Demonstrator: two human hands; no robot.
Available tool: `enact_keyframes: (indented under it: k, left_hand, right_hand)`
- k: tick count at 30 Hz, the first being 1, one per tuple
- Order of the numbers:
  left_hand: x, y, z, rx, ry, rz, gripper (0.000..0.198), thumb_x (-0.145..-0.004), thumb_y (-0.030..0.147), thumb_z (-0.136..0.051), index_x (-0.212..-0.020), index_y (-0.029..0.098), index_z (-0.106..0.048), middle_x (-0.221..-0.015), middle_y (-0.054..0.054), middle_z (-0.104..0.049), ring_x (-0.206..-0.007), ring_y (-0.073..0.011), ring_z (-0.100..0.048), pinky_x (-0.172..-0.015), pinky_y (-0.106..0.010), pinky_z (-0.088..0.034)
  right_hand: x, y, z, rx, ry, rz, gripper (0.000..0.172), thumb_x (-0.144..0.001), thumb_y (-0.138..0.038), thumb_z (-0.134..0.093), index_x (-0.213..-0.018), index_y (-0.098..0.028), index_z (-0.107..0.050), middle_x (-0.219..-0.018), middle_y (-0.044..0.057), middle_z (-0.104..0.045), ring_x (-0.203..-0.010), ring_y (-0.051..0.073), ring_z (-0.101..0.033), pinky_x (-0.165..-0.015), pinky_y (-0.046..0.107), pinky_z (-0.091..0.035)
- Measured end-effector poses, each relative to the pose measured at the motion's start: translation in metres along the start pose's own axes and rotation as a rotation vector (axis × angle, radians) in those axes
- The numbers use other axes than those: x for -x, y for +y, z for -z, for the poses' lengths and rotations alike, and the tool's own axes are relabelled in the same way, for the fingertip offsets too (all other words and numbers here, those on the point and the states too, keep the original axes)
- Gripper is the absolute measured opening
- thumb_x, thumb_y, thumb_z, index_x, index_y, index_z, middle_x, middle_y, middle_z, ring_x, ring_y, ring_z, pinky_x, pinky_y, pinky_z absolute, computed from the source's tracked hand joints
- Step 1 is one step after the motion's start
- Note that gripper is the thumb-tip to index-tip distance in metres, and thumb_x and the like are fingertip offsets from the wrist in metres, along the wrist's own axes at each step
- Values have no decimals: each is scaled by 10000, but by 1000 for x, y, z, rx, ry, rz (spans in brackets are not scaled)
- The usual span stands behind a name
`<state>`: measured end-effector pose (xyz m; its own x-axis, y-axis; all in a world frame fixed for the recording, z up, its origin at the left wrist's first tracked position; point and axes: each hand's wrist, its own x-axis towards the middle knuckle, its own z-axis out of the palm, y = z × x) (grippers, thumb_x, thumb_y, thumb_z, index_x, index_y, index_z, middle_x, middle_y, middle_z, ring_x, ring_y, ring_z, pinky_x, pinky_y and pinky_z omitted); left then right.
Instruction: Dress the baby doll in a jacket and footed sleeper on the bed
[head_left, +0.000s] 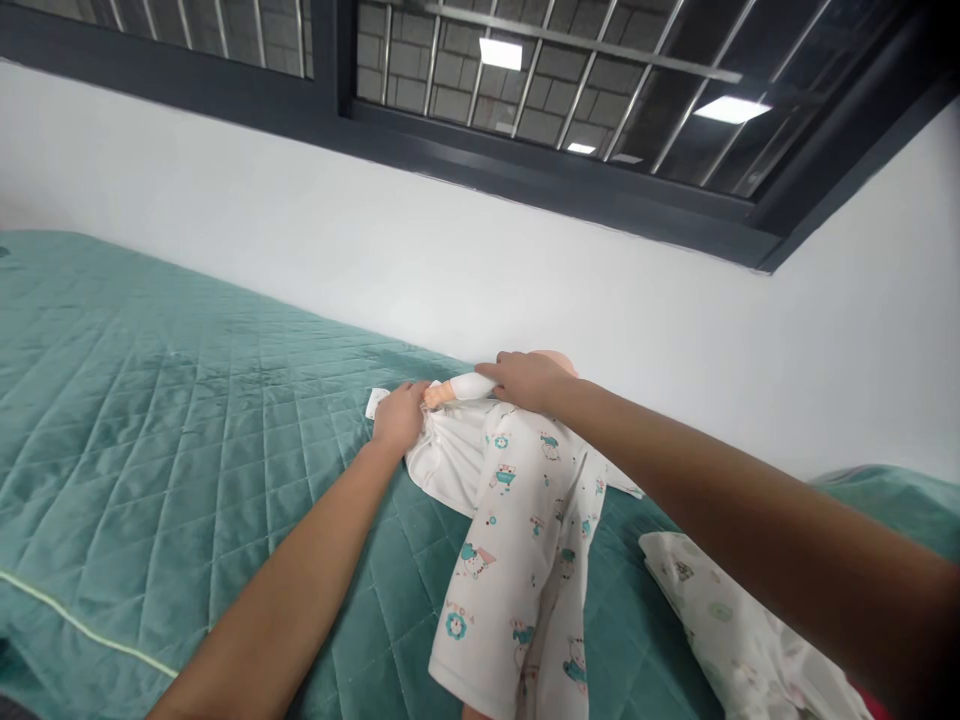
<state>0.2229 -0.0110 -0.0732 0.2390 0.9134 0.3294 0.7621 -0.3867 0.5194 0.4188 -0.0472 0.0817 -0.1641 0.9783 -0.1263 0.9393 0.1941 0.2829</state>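
Observation:
A baby doll [437, 396] lies on the green quilted bedspread, its head mostly hidden behind my right hand. One doll arm in a white sleeve [471, 386] points left. My left hand [401, 415] is closed at the doll's hand, on the edge of the white baby garment [517, 520] printed with small animals. My right hand [529, 380] closes around the upper part of the doll's sleeved arm. The garment spreads over the doll's body and hangs toward me. A bit of skin-coloured doll shows below its lower hem.
The green quilted bedspread [187, 400] runs along a white wall [360, 240]. Under my right forearm lies another printed white cloth [720, 620]. A dark-framed barred window [525, 160] is above. A pale green cord or piping [82, 625] crosses the lower left.

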Motion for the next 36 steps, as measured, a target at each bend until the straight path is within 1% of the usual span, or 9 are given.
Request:
enact_keyframes:
  k: [7, 12, 19, 22, 25, 28, 31, 34, 36]
  left_hand:
    - [2, 8, 3, -113, 2, 27, 495, -923, 128, -373, -1413, 198, -404, -1264, -125, -612, -1086, -249, -614, -874, -362, -477]
    - [1, 16, 8, -244, 99, 69, 433, -932, 195, -404, -1362, 178, -452, -1249, -157, -585, -1148, -303, -537, -918, -420, -440]
    - [5, 25, 6, -338, 128, -56, 513, -883, 123, -428, -1394, 164, -443, -1260, -164, -584, -1211, -329, -472, -1086, -561, -264]
    - [4, 23, 3, -336, 102, -110, 525, -897, 136, -426, -1420, 186, -424, -1285, -161, -580, -1226, -329, -461, -1123, -620, -160]
    - [2, 23, 1, -316, 66, -184, 511, -912, 198, -461, -1422, 204, -425, -1315, -152, -567, -1232, -319, -461, -1139, -608, -139]
    - [1, 24, -1, -318, 51, -194, 476, -919, 233, -477, -1393, 197, -452, -1287, -143, -581, -1179, -311, -497, -1104, -548, -243]
    - [1, 25, -1, -337, 42, -156, 402, -928, 203, -443, -1326, 206, -502, -1226, -132, -605, -1122, -309, -526, -984, -484, -363]
    - [0, 24, 0, -369, 42, -141, 367, -945, 170, -383, -1282, 210, -523, -1204, -133, -607, -1112, -309, -532, -927, -462, -386]
    - [0, 23, 0, -394, 45, -127, 364, -949, 153, -352, -1263, 208, -528, -1206, -134, -604, -1114, -303, -533, -927, -454, -386]
  right_hand:
    - [-2, -11, 0, -17, -26, 20, 304, -930, -329, -549, -1226, -267, -576, -1108, 101, -648, -975, 266, -614, -825, 382, -431]
    - [-17, -25, -15, -46, 16, 93, 304, -918, -364, -564, -1202, -258, -572, -1101, 88, -653, -967, 258, -625, -814, 365, -447]
    - [-21, -19, -39, -211, 240, 180, 419, -933, -300, -500, -1342, -208, -509, -1284, 105, -605, -1200, 262, -520, -939, 372, -438]
    - [-5, -3, -46, -356, 390, 93, 347, -959, -282, -441, -1268, -197, -575, -1250, 82, -633, -1196, 232, -523, -1015, 370, -398]
    - [23, 16, -57, -477, 489, -60, 325, -971, -305, -409, -1205, -203, -610, -1242, 73, -644, -1184, 221, -545, -1032, 362, -400]
    - [58, 33, -82, -536, 530, -266, 367, -979, -330, -370, -1255, -207, -577, -1316, 89, -610, -1221, 237, -541, -1033, 381, -416]
    - [87, 45, -122, -487, 504, -434, 411, -964, -323, -381, -1305, -161, -543, -1336, 138, -594, -1274, 273, -506, -1058, 415, -403]
    - [104, 49, -158, -377, 453, -506, 455, -934, -282, -417, -1348, -113, -500, -1398, 170, -543, -1360, 301, -418, -1111, 455, -348]
    - [107, 47, -170, -346, 464, -517, 472, -939, -279, -401, -1379, -122, -463, -1440, 169, -506, -1399, 310, -363, -1127, 501, -315]
